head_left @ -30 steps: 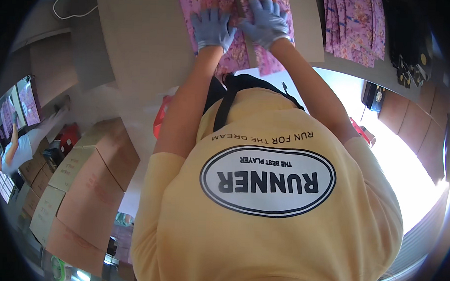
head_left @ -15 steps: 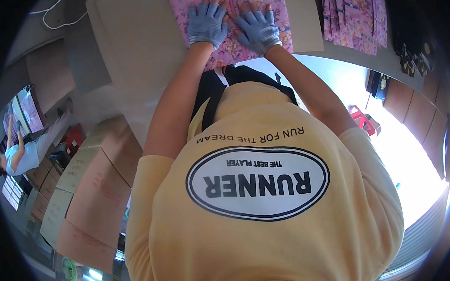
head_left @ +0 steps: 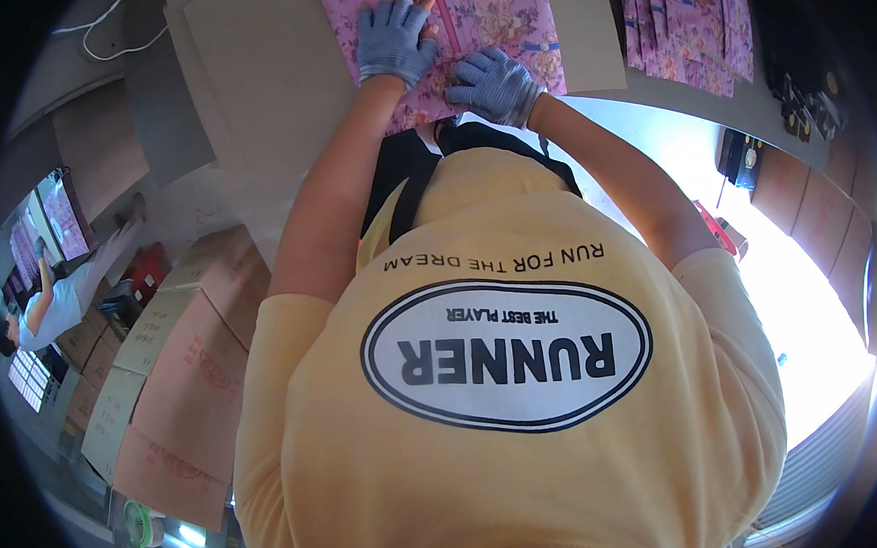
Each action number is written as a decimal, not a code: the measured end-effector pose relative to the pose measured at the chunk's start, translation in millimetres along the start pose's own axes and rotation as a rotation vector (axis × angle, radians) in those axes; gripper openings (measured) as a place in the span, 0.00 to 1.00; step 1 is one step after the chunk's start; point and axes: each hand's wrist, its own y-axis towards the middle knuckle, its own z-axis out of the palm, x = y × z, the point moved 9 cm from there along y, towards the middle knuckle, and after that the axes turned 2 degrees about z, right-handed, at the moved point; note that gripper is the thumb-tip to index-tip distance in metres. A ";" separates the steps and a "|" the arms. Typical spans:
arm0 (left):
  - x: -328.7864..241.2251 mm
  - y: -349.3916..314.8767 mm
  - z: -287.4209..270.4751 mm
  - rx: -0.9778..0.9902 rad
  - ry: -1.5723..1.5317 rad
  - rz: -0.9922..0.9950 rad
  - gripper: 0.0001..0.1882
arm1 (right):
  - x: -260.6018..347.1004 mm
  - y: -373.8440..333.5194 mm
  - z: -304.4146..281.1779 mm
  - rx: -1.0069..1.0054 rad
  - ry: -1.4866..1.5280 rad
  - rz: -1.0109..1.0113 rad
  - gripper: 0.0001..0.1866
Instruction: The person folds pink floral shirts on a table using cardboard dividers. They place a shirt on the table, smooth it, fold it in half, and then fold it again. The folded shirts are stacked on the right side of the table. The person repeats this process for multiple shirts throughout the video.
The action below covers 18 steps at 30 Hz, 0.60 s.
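From my remote feed, I count two gloved hands [head_left: 396, 45] up close and one yellow shirt [head_left: 509, 479]. I see one co-worker [head_left: 59, 309].

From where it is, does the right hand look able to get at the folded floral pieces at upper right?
Probably yes: the right hand rests on the pink floral sheet, and only flat board and tabletop seem to lie between that sheet and the folded floral pieces.

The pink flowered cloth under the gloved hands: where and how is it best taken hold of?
Probably by pinching its right edge, coming from the right: the pink flowered cloth lies flat over the tan board, and that edge shows uncovered, while left hand and right hand rest farther left.
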 end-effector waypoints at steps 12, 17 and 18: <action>-3.6 -5.8 -9.4 -0.201 0.008 0.199 0.30 | 4.3 -10.6 -6.3 -0.074 -0.018 -0.068 0.16; -6.6 -12.7 6.2 -0.043 -0.013 0.199 0.34 | 12.5 -24.8 -11.6 -0.158 -0.018 0.010 0.12; -8.3 -13.7 6.8 0.003 0.000 0.186 0.35 | 14.7 -28.3 -12.9 -0.188 -0.027 0.020 0.12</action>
